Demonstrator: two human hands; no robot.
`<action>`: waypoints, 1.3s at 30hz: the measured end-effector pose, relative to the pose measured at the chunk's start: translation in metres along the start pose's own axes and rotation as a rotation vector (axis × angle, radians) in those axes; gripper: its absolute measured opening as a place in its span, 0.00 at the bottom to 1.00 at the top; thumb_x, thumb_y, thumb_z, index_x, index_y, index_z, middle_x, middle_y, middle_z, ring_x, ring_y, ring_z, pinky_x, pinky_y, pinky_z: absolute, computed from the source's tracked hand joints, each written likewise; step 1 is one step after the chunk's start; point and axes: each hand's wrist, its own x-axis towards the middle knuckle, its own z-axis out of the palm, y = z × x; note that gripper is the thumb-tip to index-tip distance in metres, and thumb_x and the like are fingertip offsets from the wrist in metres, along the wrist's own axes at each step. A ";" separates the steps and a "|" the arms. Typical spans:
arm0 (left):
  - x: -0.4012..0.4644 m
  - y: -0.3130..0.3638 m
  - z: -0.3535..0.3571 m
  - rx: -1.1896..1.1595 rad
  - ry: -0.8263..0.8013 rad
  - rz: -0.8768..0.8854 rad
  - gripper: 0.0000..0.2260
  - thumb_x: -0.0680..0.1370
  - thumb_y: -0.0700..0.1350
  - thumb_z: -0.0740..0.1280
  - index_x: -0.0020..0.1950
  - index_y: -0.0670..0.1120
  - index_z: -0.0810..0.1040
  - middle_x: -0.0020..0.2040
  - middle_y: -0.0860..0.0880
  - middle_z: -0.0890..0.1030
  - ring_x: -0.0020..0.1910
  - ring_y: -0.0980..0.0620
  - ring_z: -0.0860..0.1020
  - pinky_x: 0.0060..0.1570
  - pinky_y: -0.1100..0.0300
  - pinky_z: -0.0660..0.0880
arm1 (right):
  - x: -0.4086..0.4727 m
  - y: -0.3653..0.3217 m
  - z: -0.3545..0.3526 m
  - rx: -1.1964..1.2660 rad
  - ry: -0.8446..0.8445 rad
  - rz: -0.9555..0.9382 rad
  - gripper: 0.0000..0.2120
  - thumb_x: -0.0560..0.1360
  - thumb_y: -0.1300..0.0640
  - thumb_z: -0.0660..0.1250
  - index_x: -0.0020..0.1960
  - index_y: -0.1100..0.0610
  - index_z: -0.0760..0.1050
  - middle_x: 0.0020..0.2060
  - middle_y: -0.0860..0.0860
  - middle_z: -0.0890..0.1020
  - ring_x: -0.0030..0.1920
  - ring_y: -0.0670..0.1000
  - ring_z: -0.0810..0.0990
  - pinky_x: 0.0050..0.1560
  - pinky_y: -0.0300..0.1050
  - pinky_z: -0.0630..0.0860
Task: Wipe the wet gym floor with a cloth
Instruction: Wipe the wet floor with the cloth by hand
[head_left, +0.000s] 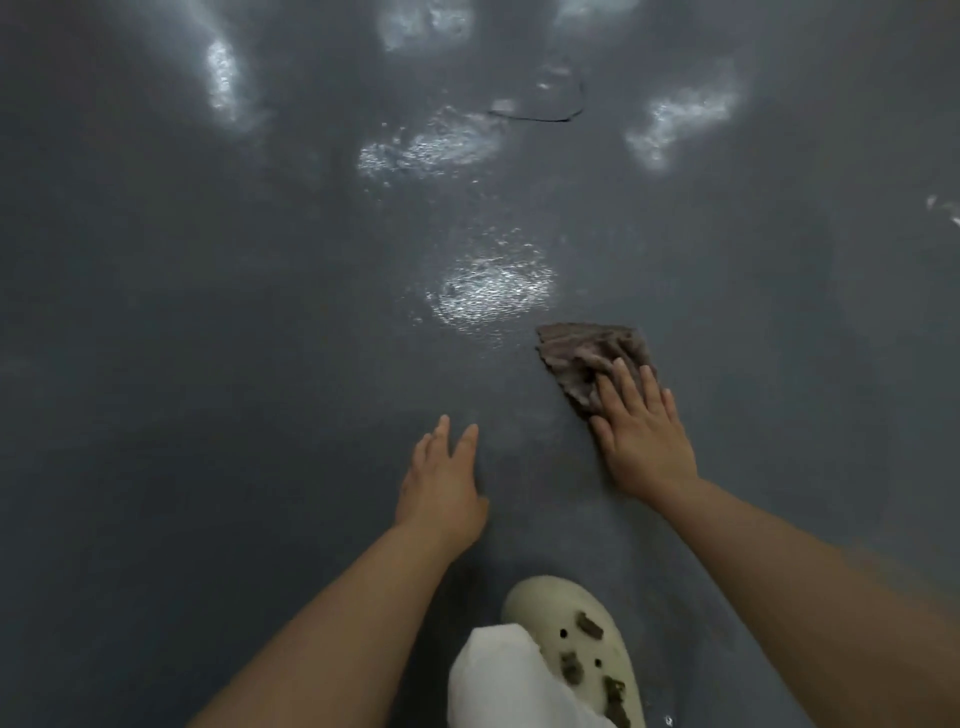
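Right hand (641, 436) fingers (621, 382) flat, pressing cloth (582, 353) onto floor (208, 364).

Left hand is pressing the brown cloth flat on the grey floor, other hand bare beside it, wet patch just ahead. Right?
Wrong hand. The head view shows the right hand pressing the brown cloth flat on the grey floor, fingers straight. The left hand is the bare one beside it, holding nothing. The wet patch does lie just ahead of the cloth.
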 end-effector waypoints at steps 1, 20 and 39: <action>0.002 0.007 0.002 0.019 -0.010 0.012 0.35 0.79 0.47 0.63 0.78 0.52 0.44 0.78 0.48 0.39 0.76 0.46 0.42 0.73 0.51 0.52 | -0.012 0.001 0.006 0.030 0.012 0.022 0.35 0.73 0.39 0.35 0.77 0.50 0.51 0.77 0.51 0.48 0.77 0.57 0.44 0.74 0.54 0.44; 0.028 0.038 0.010 0.352 -0.081 -0.049 0.47 0.75 0.54 0.69 0.76 0.51 0.34 0.76 0.43 0.33 0.75 0.38 0.39 0.73 0.44 0.51 | 0.123 -0.035 -0.038 0.176 0.115 0.259 0.36 0.79 0.37 0.48 0.77 0.54 0.39 0.77 0.51 0.39 0.76 0.57 0.36 0.71 0.63 0.36; 0.033 0.040 0.006 0.486 -0.160 -0.029 0.47 0.76 0.55 0.67 0.76 0.48 0.32 0.75 0.38 0.33 0.75 0.34 0.41 0.72 0.41 0.51 | 0.178 -0.062 -0.058 0.003 0.119 -0.160 0.24 0.81 0.42 0.48 0.76 0.40 0.50 0.77 0.46 0.46 0.77 0.54 0.41 0.73 0.55 0.39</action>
